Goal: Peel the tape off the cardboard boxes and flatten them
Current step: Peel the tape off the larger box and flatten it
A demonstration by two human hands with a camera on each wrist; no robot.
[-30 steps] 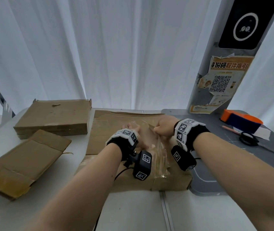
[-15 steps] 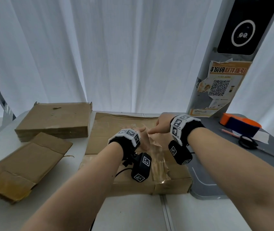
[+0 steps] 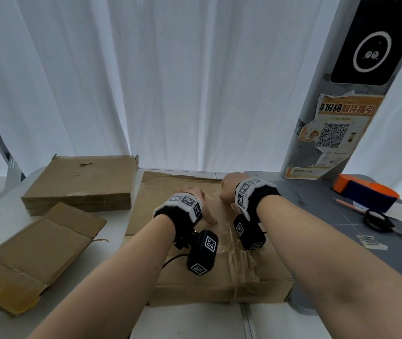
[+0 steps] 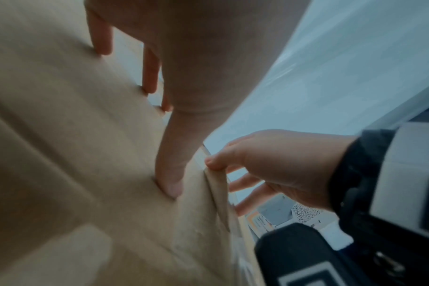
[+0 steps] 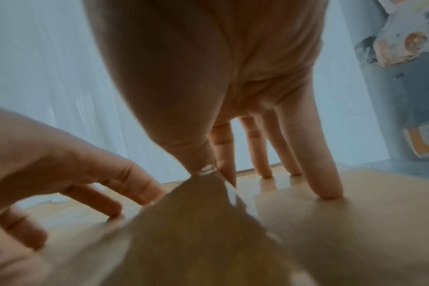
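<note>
A flat brown cardboard box (image 3: 219, 285) lies in front of me on the table, with a crinkled clear tape strip (image 3: 241, 260) running along its top. My left hand (image 3: 195, 194) presses on the box with spread, straight fingers (image 4: 169, 185). Just right of it, my right hand (image 3: 228, 187) pinches the lifted end of the tape (image 4: 218, 193) between thumb and index finger. The right wrist view shows the pinch on the tape (image 5: 208, 212), with the other fingers (image 5: 326, 191) touching the cardboard and the left hand (image 5: 61, 164) beside it.
A stack of flattened boxes (image 3: 80, 184) lies at the back left, an unfolded box (image 3: 28, 255) at the front left. On the grey mat (image 3: 317, 211) to the right lie scissors (image 3: 376, 223), a pencil (image 3: 347, 204) and an orange-and-blue item (image 3: 366, 194). A post with a QR poster (image 3: 332, 135) stands behind.
The right hand has shifted a little to the left, still on the tape near the box's far part. The left hand keeps pressing on the box.
</note>
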